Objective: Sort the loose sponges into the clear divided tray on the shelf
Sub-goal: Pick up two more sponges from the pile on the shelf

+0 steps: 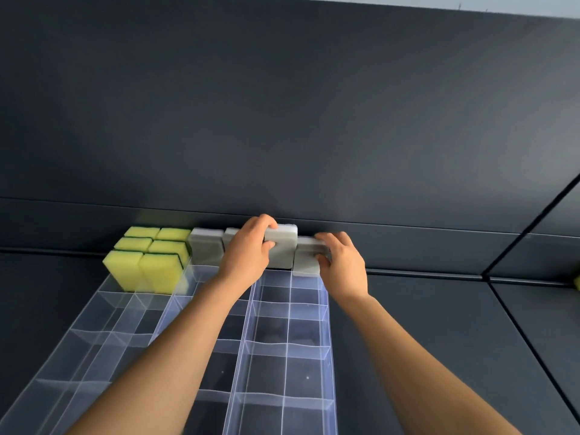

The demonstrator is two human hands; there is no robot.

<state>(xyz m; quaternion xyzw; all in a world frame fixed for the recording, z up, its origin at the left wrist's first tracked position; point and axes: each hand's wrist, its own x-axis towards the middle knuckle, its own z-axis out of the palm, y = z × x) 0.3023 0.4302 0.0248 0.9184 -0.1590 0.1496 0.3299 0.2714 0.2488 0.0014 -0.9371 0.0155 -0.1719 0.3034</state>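
the grey sponge (pixel 282 246), plain and matte, stands on edge in the tray's (pixel 324 312) back row, my left hand (pixel 248 249) curled round its top. my right hand (pixel 340 262) pinches a second sponge (pixel 306 265) just beside it, in the rightmost cell. left of these stand more grey sponges (pixel 205 246), then green-backed yellow sponges (pixel 147 265).

Dark matte back panel (pixel 282 105) fills the upper view, plain and unmarked. A thin horizontal seam (pixel 408 225) crosses it low down, side to side. Narrow raised lip (pixel 423 273) runs along the panel's foot. Pale strip (pixel 533 6) shows above the panel's top edge, upper right corner. Black diagonal joint (pixel 533 226) slants down from the right edge to meet the lip. Beyond it, a neighbouring dark section (pixel 546 328), same finish. Yellow-green sliver (pixel 577 282) at the far right edge, cut off by the frame, not identifiable
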